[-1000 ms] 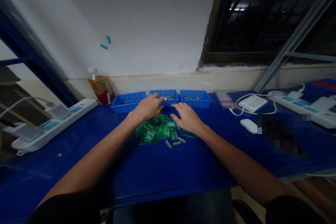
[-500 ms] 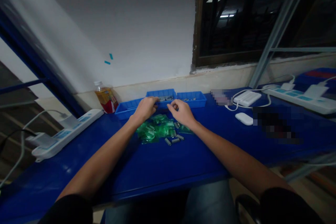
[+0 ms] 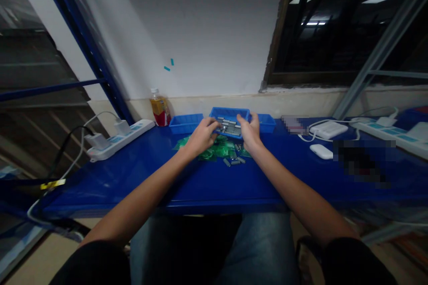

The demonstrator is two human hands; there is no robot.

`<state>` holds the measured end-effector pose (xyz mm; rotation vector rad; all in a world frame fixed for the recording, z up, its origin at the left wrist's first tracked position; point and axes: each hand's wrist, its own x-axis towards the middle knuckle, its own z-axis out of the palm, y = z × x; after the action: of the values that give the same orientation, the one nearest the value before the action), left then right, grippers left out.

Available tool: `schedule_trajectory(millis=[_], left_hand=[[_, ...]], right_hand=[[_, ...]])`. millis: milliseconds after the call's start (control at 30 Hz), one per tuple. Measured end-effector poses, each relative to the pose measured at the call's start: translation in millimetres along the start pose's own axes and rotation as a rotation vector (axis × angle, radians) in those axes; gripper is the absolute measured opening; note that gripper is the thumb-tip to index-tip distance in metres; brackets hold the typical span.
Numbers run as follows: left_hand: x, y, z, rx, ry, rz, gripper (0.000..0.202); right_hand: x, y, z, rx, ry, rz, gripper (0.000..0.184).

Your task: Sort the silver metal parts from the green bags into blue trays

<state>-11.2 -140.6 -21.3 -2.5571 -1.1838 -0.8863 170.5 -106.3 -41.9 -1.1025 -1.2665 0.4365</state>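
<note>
A blue plastic parts bin [image 3: 230, 112] is tilted towards me between my hands, raised above the table. Inside it lie several short grey metal cylinders [image 3: 230, 127]. My left hand [image 3: 201, 137] grips the bin's left side, its fingertips at the near left corner by the metal pieces. On the opposite side my right hand [image 3: 250, 132] clasps the wall, thumb up at the rim. Below the bin, small green plastic bags [image 3: 214, 151] lie in a heap, partly covered by my left hand. A few loose metal cylinders [image 3: 236, 162] rest just right of them.
Two more blue bins, a left bin [image 3: 185, 124] and a right bin [image 3: 267, 124], stand along the wall. A drink bottle [image 3: 160, 109] is at the back left. Power strips [image 3: 123, 140] lie at both sides of the blue table [image 3: 214, 187]; white devices [image 3: 321, 151] and cables are right.
Both hands have taken hold of the middle bin, lifted it and tipped it towards me. Before, they were above the green bags in front of it. The view has shifted left.
</note>
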Motion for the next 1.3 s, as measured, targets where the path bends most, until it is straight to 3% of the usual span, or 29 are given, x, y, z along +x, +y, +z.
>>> schedule_trajectory(millis=[100,200,367,533,867,1100,1300], left_hand=[[-13,2,13.6,-0.029,0.106,-0.155,0.037],[-22,-1,22.9,-0.054,0.037,-0.306,0.046],[-27,-3,34.6,-0.062,-0.081,-0.378,0.063],[-26,-2,39.4,-0.007,-0.143,-0.385,0.067],[-26,7,34.0,0.114,-0.235,-0.389,0.043],[-27,5,28.9,0.106,-0.27,-0.368,0.04],[-26,2,31.6,0.057,-0.253,-0.351,0.046]], right_hand=[[-18,-8,-6,-0.053,0.179,0.045,0.045],[-34,-15,-10,-0.168,0.167,-0.106,0.037],[-51,-15,-3,-0.304,0.1,-0.389,0.031],[-57,-8,1,-0.365,-0.002,-0.608,0.034],[-63,-6,5,-0.493,-0.106,-0.68,0.039],[-61,-12,-5,-0.718,-0.322,-0.893,0.047],[-42,-2,-14,-0.535,-0.189,-0.829,0.041]])
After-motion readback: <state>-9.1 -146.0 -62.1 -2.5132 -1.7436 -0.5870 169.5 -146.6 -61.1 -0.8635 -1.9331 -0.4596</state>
